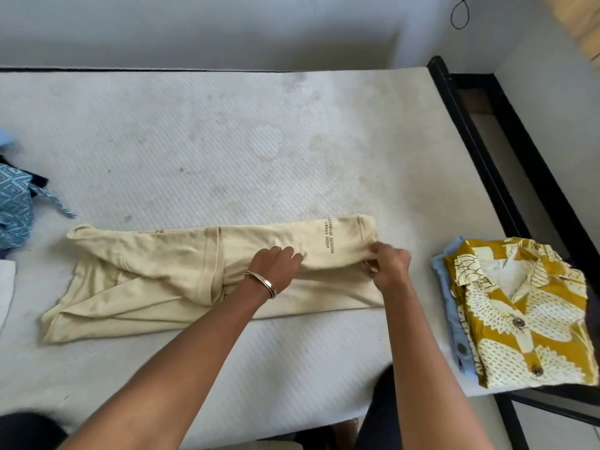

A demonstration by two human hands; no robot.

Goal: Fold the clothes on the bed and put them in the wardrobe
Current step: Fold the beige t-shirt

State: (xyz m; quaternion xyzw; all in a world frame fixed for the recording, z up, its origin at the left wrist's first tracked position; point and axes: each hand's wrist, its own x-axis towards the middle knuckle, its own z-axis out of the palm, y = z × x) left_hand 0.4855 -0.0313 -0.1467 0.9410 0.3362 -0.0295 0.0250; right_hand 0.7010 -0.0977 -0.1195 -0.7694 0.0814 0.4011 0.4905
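You see a matt, soft cream cloth shirt [181,271] on a textured, quilted mattress [227,141]. The wrist bangle [261,282] is shiny metal; the bed frame [506,151] is smooth black.

Count from here: one white quilted mattress [227,141] on one black bed frame [506,151]. One cream cotton T-shirt with small dark lettering [156,264], partly folded. Two bare hands on it, left hand [276,267] and right hand [388,263]; one silver bangle [261,282], on the left wrist. Folded stack at the right edge: two garments, one mustard-yellow shirt with a cream leaf print [526,316] on top, one light blue denim piece [454,319] under it. Two buttons show on the yellow shirt, one snap on the denim. Left edge: one blue-and-white patterned cloth [14,206], one white fabric piece [6,287]; other bits there too cut off to count. One black cable [461,11] on the wall.
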